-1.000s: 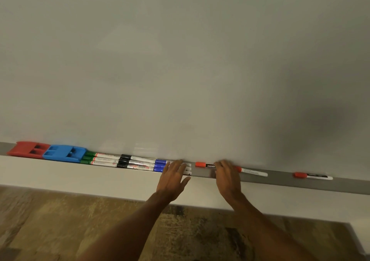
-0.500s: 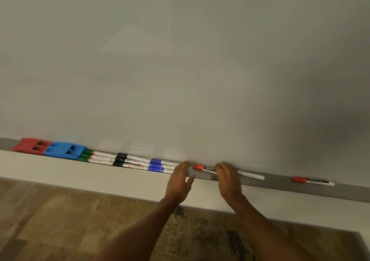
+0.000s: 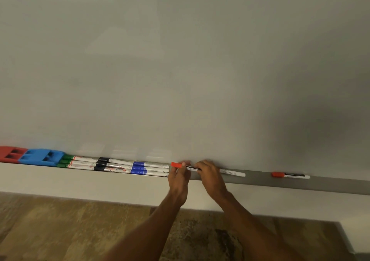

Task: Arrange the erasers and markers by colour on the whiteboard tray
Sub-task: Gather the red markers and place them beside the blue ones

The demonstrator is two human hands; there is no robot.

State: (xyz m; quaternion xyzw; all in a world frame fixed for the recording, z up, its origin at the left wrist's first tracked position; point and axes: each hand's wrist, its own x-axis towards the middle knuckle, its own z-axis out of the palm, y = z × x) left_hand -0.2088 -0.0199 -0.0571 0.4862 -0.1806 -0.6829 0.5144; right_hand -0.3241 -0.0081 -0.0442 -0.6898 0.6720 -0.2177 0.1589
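Red marker lies along the tray, long axis L–R, cap pointing left and just beside the tail ends of the blue markers. Your L hand pinches it right behind the cap, thumb + fingers curled on it. R hand has its fingers curled over the barrel further right. Can't tell if it's lifted off the tray or resting on it. White barrel sticks out right of your R hand: same pen or a 2nd one butted end to end, can't tell, hand covers the join. Next move imo is a slide left along the axis, so L leads, R just steers. Far red marker sits well apart to the right, nearer R, so take it w/ R.
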